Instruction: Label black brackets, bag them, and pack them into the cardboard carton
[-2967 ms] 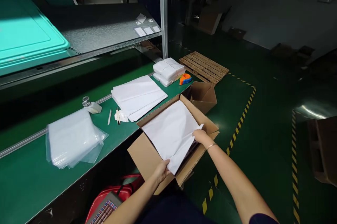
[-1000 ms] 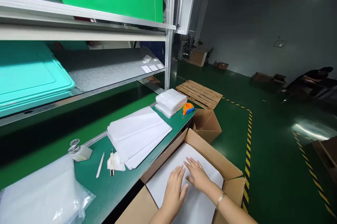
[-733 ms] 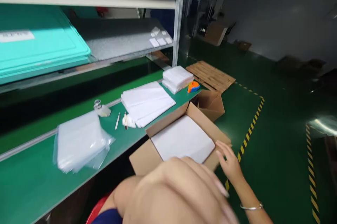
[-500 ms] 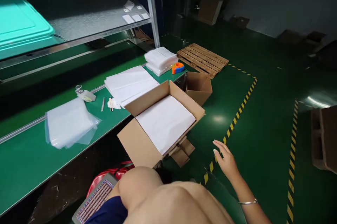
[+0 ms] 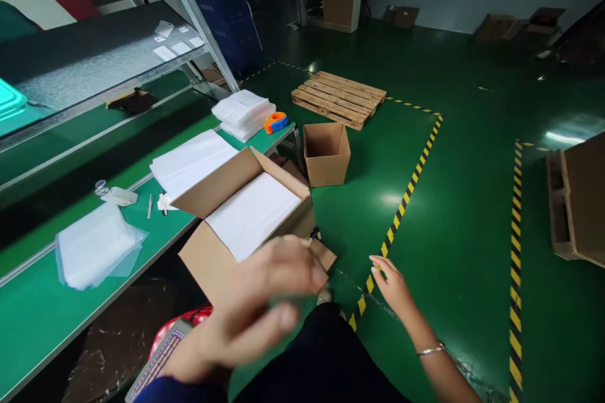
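Observation:
An open cardboard box stands against the bench edge with its flaps out, and a white sheet covers what is inside. My left hand is close to the camera, in front of the box, blurred; its thumb stands apart from the bent fingers and nothing shows in it. To the right, over the green floor, my right hand is held out with thumb and fingers apart, a bracelet on its wrist. A thin clear film-like edge passes behind it; whether it touches that hand I cannot tell.
The green bench carries clear bags, white sheets, a clear bottle, a stack of plastic bags and an orange-blue tape dispenser. Beyond are a small carton, a wooden pallet and striped floor tape.
The view has turned right and risen. My left hand has come up from the bottom, replacing the large bare-skin shape there. My right hand keeps a similar pose, low on the right.

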`<state>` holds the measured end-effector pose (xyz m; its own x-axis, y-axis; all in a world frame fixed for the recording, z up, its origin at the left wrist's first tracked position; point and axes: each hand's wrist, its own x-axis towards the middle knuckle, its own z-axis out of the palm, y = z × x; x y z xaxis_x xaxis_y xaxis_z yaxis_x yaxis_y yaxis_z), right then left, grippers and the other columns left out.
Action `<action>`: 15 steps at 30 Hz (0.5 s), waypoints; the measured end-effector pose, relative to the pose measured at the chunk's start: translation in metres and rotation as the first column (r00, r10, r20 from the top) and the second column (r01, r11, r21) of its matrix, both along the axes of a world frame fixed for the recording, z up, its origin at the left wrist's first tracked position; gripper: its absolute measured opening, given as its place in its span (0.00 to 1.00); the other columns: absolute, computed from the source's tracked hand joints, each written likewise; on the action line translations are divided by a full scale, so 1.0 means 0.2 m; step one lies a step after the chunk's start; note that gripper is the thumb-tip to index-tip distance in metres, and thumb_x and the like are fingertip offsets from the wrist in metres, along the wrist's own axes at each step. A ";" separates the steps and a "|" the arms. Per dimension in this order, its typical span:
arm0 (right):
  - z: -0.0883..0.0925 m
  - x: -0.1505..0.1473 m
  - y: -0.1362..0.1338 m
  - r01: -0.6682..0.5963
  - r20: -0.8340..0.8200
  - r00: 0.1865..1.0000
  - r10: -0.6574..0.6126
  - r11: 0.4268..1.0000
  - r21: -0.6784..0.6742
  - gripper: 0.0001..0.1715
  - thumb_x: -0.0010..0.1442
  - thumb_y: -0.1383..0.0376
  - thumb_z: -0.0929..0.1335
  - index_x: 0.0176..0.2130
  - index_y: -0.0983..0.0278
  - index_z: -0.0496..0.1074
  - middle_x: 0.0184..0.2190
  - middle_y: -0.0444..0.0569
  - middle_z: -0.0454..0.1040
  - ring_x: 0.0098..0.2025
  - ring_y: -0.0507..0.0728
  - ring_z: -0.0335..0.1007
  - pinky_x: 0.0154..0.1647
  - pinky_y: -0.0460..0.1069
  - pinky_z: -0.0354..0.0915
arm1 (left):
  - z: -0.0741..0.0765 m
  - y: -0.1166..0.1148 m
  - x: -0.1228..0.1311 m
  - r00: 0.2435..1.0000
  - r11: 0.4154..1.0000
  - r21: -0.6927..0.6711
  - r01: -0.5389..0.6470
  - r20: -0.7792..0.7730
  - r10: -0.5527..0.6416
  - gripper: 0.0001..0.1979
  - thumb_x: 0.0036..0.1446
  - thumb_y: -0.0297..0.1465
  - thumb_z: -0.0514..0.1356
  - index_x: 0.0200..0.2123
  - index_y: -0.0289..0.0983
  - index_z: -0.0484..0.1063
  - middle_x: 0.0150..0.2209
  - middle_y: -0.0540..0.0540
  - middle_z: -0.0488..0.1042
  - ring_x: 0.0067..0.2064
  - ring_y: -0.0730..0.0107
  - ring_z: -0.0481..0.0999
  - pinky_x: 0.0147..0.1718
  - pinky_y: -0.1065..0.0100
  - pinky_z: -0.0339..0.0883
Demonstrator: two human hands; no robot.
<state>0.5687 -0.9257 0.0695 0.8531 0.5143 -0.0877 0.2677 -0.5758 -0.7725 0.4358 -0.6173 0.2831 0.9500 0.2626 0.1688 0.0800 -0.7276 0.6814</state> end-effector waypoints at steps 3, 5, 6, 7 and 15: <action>-0.10 0.21 0.16 -0.093 -0.045 0.995 0.093 0.996 -0.002 0.22 0.66 0.62 0.59 0.54 0.61 0.72 0.52 0.55 0.75 0.53 0.61 0.74 0.57 0.58 0.69 | -0.29 0.14 0.28 0.978 0.970 0.242 -0.028 -0.195 0.077 0.23 0.66 0.41 0.50 0.60 0.37 0.64 0.59 0.36 0.69 0.61 0.50 0.68 0.57 0.48 0.66; -0.18 0.37 0.30 -0.169 -0.077 0.983 0.167 0.986 -0.017 0.21 0.65 0.64 0.60 0.53 0.61 0.73 0.52 0.54 0.75 0.54 0.60 0.73 0.57 0.57 0.68 | -0.54 0.23 0.38 0.838 0.908 0.415 -0.059 -0.474 0.271 0.26 0.64 0.36 0.54 0.62 0.30 0.59 0.59 0.30 0.68 0.61 0.47 0.67 0.56 0.52 0.65; -0.22 0.46 0.38 -0.206 -0.094 0.975 0.202 0.978 -0.032 0.21 0.65 0.65 0.60 0.53 0.62 0.73 0.52 0.54 0.75 0.54 0.60 0.73 0.58 0.56 0.68 | -0.66 0.27 0.40 0.793 0.908 0.415 -0.057 -0.534 0.294 0.25 0.64 0.34 0.55 0.61 0.28 0.60 0.56 0.30 0.72 0.57 0.47 0.72 0.53 0.53 0.68; -0.26 0.56 0.45 -0.241 -0.114 0.966 0.234 0.969 -0.052 0.21 0.64 0.66 0.60 0.53 0.62 0.73 0.52 0.54 0.75 0.54 0.59 0.73 0.57 0.55 0.68 | -0.75 0.29 0.41 0.749 0.906 0.417 -0.074 -0.577 0.327 0.23 0.64 0.32 0.55 0.59 0.27 0.63 0.49 0.30 0.76 0.51 0.48 0.77 0.47 0.55 0.71; -0.53 1.31 1.09 -0.488 -0.295 0.861 0.414 0.835 -0.254 0.15 0.68 0.64 0.65 0.53 0.65 0.72 0.52 0.54 0.74 0.50 0.59 0.74 0.55 0.59 0.68 | -0.95 0.30 0.44 0.605 0.918 0.355 -0.180 -0.695 0.387 0.17 0.66 0.29 0.45 0.42 0.42 0.74 0.37 0.42 0.81 0.38 0.52 0.82 0.30 0.61 0.69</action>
